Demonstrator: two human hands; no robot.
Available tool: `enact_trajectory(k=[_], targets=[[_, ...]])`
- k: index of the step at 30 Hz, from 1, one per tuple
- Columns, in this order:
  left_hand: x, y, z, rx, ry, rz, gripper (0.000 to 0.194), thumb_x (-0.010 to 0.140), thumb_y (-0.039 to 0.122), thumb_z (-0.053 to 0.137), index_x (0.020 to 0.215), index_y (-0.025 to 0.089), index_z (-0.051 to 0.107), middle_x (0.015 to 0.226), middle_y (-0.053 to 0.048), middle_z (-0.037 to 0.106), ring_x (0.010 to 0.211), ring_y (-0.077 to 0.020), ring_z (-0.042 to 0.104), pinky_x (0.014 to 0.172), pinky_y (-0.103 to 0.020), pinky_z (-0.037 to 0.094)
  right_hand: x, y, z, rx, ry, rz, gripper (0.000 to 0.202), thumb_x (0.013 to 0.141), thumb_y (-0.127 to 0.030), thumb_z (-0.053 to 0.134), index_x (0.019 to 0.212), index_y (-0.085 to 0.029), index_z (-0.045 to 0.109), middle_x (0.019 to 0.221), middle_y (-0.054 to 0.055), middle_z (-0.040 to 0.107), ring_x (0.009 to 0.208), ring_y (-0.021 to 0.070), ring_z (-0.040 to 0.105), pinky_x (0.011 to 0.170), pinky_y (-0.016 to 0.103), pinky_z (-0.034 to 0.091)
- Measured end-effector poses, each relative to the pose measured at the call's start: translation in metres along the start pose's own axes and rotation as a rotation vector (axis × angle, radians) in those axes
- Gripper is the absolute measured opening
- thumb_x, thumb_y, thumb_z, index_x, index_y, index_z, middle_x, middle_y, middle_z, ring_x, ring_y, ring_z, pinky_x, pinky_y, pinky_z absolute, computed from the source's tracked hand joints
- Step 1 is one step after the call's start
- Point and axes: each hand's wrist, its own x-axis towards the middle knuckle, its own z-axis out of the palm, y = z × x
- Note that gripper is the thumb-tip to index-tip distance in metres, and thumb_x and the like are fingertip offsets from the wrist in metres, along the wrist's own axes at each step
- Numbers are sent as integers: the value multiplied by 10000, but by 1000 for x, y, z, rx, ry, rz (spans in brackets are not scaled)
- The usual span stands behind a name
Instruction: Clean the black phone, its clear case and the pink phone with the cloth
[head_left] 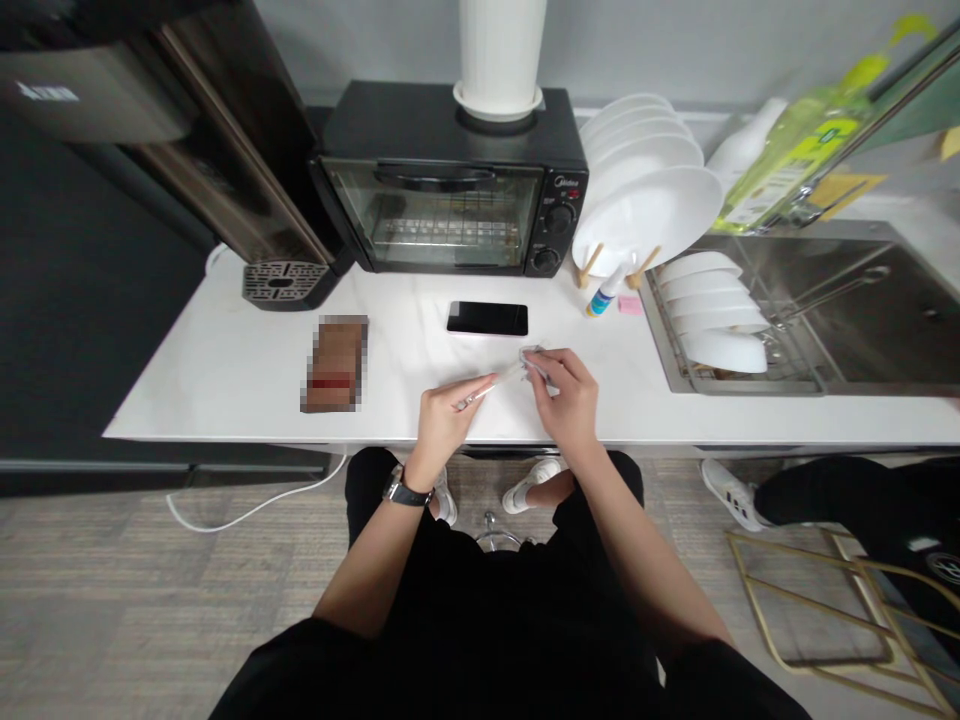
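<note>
My left hand (446, 415) is closed on one end of a thin, clear and whitish object (506, 376), too small to name. At its other end, my right hand (566, 395) pinches a crumpled, pale grey piece, perhaps cloth or tissue, against it. Both hands are just above the front part of the white counter (397, 370). Beyond them a black phone (487, 319) lies flat. A brown, pixelated item (335, 365) rests to the left of my left hand.
Behind the phone stands a toaster oven (450, 215), with a coffee machine (285, 283) to its left. A small bottle (602, 300), a pink block (630, 305), racked plates (652, 215) and a sink with bowls (724, 350) are on the right. Another person's leg (810, 492) shows lower right.
</note>
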Motion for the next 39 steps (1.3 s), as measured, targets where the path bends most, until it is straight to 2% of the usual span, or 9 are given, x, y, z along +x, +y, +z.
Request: enact_trajectory(k=[5, 8, 15, 21, 25, 29, 33, 36, 39], targets=[[1, -2, -4, 8, -28, 11, 275, 957, 140, 682, 1139, 245, 858, 1114, -7, 846, 989, -224, 836, 922, -325, 682, -27, -43, 29, 98, -147, -146, 308, 1058, -196, 584, 1290, -290, 762, 1104, 86, 758, 1031, 231, 731, 890, 420, 661], [1, -1, -6, 15, -52, 7, 318, 943, 115, 674, 1168, 255, 851, 1140, -3, 842, 1030, -228, 830, 955, -341, 676, -32, -48, 33, 124, -182, -150, 315, 1060, -193, 578, 1299, -292, 758, 1099, 83, 758, 1021, 228, 726, 881, 419, 661], [0, -1, -1, -1, -21, -4, 219, 996, 244, 708, 1164, 264, 847, 1154, -12, 835, 1046, -236, 828, 944, -356, 687, -5, 4, -2, 9, 1, -6, 268, 1057, -250, 596, 1237, -268, 794, 1064, 93, 747, 1002, 232, 731, 874, 415, 642], [0, -1, -1, 6, -8, 12, 203, 1003, 260, 705, 1150, 273, 846, 1146, -9, 837, 1049, -233, 827, 947, -373, 695, 12, 33, -21, -30, 66, 87, 249, 1048, -345, 616, 1130, -234, 823, 963, 77, 731, 829, 192, 699, 721, 343, 615], [0, 0, 0, 2, -10, 0, 205, 1001, 275, 712, 1157, 268, 845, 1145, -11, 837, 1049, -235, 827, 940, -368, 696, 6, 20, -10, -13, 60, 58, 249, 1054, -320, 607, 1179, -256, 812, 1004, 81, 749, 913, 207, 734, 792, 367, 642], [1, -1, -1, 10, 1, 5, 204, 978, 227, 719, 1123, 259, 858, 1123, -12, 842, 991, -237, 837, 911, -351, 694, -11, -14, 11, 65, -79, -87, 258, 1055, -255, 602, 1226, -281, 794, 1069, 88, 763, 988, 223, 743, 866, 410, 660], [0, 0, -6, -11, -80, 12, 323, 942, 113, 680, 1193, 240, 840, 1160, -17, 838, 1037, -232, 828, 964, -343, 674, -28, -42, 30, 163, -175, -211, 280, 1053, -195, 595, 1259, -256, 775, 1077, 94, 769, 1002, 222, 734, 859, 402, 664], [0, 0, -7, -37, -78, 15, 368, 937, 73, 664, 1214, 247, 833, 1182, -10, 834, 1059, -226, 824, 985, -344, 666, -29, -41, 31, 187, -196, -200, 274, 1054, -204, 606, 1248, -284, 782, 1069, 76, 770, 997, 215, 736, 855, 402, 662], [0, -2, -3, -18, -25, 13, 281, 949, 118, 711, 1146, 257, 856, 1123, 0, 845, 1000, -229, 835, 931, -335, 680, -20, -24, 20, 170, -177, -142, 267, 1053, -232, 618, 1235, -312, 797, 1069, 66, 769, 989, 208, 740, 862, 398, 654]])
